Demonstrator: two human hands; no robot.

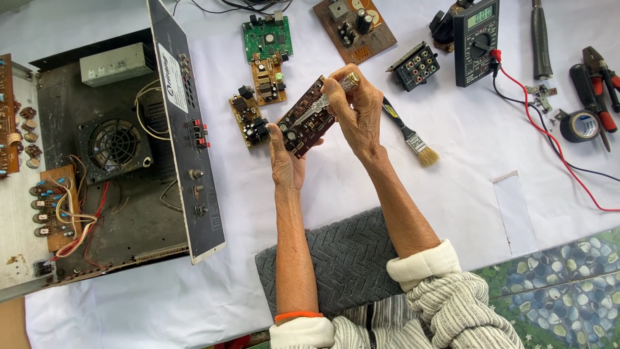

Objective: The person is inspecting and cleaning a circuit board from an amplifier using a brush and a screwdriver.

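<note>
Paintbrush (409,134) lies between held circuit board (306,117) and multimeter (476,42).

Bright, even daylight; white paper-covered desk (465,168) near overexposed, slightly washed out. Shadows soft, short, falling below small wooden-handled paintbrush (408,132) and open black metal amplifier chassis (110,168). Focus sharp throughout; mild wide-angle bending at edges.

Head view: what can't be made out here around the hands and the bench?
- Dark brown circuit board: its underside and lower edge are hidden by the left hand.
- Small silvery part: the right hand covers most of it, so its kind is unclear.
- Red-handled pliers: cut off by the right edge.
- Open grey amplifier chassis: its left side runs off the frame.
- Black multimeter: its display is too small to read.
</note>
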